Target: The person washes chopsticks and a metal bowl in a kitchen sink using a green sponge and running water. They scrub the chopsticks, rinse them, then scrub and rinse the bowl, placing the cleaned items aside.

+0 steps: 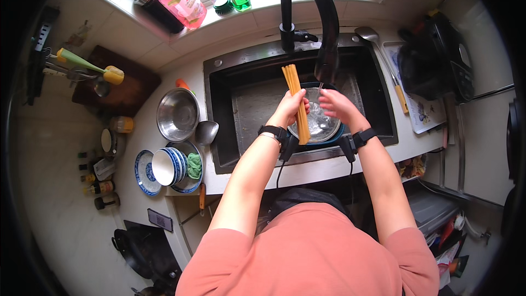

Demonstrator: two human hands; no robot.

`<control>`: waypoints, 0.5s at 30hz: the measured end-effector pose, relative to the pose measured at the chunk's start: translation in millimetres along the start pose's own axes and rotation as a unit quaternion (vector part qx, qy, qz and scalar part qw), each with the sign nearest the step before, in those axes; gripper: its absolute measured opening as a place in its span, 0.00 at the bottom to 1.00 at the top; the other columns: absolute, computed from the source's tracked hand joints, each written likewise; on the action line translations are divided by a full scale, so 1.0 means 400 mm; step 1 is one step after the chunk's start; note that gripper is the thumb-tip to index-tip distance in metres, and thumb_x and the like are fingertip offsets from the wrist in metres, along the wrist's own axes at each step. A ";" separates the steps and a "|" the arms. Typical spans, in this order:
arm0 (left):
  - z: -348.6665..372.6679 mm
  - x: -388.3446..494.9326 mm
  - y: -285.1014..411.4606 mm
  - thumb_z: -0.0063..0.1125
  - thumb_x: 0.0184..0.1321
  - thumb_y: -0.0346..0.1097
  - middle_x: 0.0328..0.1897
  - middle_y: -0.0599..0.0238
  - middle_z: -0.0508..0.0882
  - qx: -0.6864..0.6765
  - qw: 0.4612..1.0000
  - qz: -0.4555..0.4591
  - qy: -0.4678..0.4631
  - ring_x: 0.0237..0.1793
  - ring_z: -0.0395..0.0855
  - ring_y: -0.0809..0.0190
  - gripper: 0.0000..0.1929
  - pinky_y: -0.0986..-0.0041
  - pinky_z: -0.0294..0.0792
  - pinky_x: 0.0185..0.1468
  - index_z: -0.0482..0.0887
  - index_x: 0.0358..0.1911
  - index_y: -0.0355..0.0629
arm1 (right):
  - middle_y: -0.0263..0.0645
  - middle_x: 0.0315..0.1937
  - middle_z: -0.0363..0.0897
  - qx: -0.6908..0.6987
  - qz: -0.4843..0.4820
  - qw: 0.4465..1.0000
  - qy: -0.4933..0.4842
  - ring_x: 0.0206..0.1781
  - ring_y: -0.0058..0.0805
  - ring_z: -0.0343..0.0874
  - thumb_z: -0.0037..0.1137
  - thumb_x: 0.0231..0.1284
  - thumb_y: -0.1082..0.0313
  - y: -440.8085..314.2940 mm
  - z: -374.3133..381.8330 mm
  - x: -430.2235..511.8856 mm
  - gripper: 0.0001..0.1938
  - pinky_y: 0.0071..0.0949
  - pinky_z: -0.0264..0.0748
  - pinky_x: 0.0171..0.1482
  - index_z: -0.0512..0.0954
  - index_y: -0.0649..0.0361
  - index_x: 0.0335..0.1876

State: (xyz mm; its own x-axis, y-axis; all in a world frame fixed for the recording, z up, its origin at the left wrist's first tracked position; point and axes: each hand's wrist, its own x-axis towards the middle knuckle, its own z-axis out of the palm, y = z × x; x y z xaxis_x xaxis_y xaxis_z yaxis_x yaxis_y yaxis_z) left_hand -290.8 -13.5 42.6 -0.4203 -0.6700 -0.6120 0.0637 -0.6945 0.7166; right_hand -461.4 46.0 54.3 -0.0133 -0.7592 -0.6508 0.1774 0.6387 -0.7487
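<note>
My left hand point(291, 109) is closed around a bundle of light wooden chopsticks point(296, 102), held lengthwise above the black sink point(250, 102). To the right of the bundle, my right hand point(337, 107) has its fingers apart and holds nothing; it is beside a thin stream of water point(320, 86) from the black faucet point(327, 59). Below both hands, a round clear bowl or basin point(316, 125) with water in it stands inside a blue-rimmed container point(339, 133) in the sink.
Left of the sink are a steel bowl point(178, 114), a ladle point(206, 132), stacked blue-and-white bowls point(165, 167) and a green cloth point(194, 166). On the right lie a spatula with a wooden handle point(400, 98) and a black appliance point(439, 59). Bottles, including a pink pump bottle point(183, 4), line the windowsill.
</note>
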 end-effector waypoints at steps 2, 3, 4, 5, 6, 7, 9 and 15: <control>0.025 0.021 -0.017 0.47 0.64 0.41 0.30 0.60 0.76 -0.132 0.991 0.003 0.021 0.30 0.78 0.60 0.11 0.64 0.76 0.35 0.65 0.40 0.43 | 0.37 0.54 0.68 -0.092 0.031 0.995 -0.029 0.55 0.32 0.68 0.47 0.58 0.41 -0.007 0.005 -0.042 0.31 0.36 0.70 0.50 0.62 0.53 0.61; 0.038 0.030 -0.027 0.46 0.64 0.40 0.32 0.58 0.76 -0.187 0.982 0.006 0.021 0.33 0.79 0.58 0.11 0.62 0.77 0.38 0.66 0.41 0.42 | 0.38 0.53 0.68 -0.112 0.022 0.992 -0.062 0.54 0.32 0.70 0.50 0.56 0.42 -0.008 0.008 -0.066 0.33 0.37 0.72 0.48 0.60 0.52 0.63; 0.050 0.038 -0.037 0.45 0.65 0.39 0.36 0.55 0.77 -0.231 0.973 0.014 0.017 0.38 0.79 0.55 0.11 0.60 0.76 0.42 0.66 0.44 0.42 | 0.39 0.53 0.68 -0.128 0.028 0.988 -0.083 0.54 0.33 0.70 0.52 0.55 0.43 -0.011 0.008 -0.087 0.34 0.37 0.73 0.47 0.59 0.51 0.64; 0.062 0.043 -0.047 0.45 0.65 0.39 0.40 0.54 0.77 -0.283 0.959 -0.001 -0.011 0.41 0.79 0.54 0.11 0.60 0.75 0.46 0.66 0.45 0.41 | 0.40 0.54 0.68 -0.140 0.046 0.985 -0.095 0.53 0.34 0.70 0.54 0.54 0.44 -0.013 0.010 -0.104 0.35 0.37 0.74 0.46 0.58 0.51 0.64; 0.081 0.047 -0.060 0.45 0.65 0.40 0.41 0.54 0.77 -0.310 0.950 0.032 -0.010 0.42 0.79 0.54 0.12 0.61 0.74 0.47 0.66 0.45 0.41 | 0.40 0.49 0.70 -0.153 0.040 0.980 -0.117 0.46 0.32 0.75 0.59 0.52 0.48 -0.015 0.002 -0.125 0.36 0.34 0.77 0.40 0.58 0.52 0.64; 0.102 0.049 -0.072 0.45 0.65 0.40 0.42 0.54 0.77 -0.335 0.940 0.055 -0.002 0.43 0.79 0.54 0.12 0.61 0.74 0.48 0.66 0.45 0.41 | 0.36 0.38 0.74 -0.124 0.028 0.985 -0.113 0.34 0.25 0.78 0.60 0.51 0.54 -0.012 -0.001 -0.144 0.32 0.26 0.76 0.31 0.61 0.53 0.60; 0.141 0.049 -0.088 0.47 0.64 0.41 0.42 0.56 0.78 -0.368 0.927 0.075 -0.013 0.43 0.79 0.58 0.15 0.64 0.74 0.47 0.71 0.46 0.38 | 0.30 0.27 0.73 -0.145 0.022 0.988 -0.049 0.22 0.17 0.73 0.60 0.50 0.63 -0.015 -0.006 -0.161 0.24 0.18 0.70 0.23 0.65 0.57 0.53; 0.163 0.042 -0.058 0.49 0.62 0.39 0.41 0.58 0.77 -0.454 0.885 0.074 -0.080 0.46 0.77 0.52 0.10 0.56 0.71 0.52 0.69 0.44 0.45 | 0.29 0.23 0.72 -0.232 -0.034 0.972 -0.002 0.20 0.15 0.70 0.56 0.51 0.70 -0.032 -0.090 -0.240 0.15 0.14 0.65 0.21 0.69 0.59 0.46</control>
State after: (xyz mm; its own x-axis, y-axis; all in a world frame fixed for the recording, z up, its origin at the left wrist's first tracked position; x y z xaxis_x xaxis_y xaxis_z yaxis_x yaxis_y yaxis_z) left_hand -358.3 8.4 37.6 -0.4639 -0.7759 -0.4274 0.7986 -0.5751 0.1772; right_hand -497.9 115.2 121.5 -0.0051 -0.8011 -0.5986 -0.2869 0.5746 -0.7665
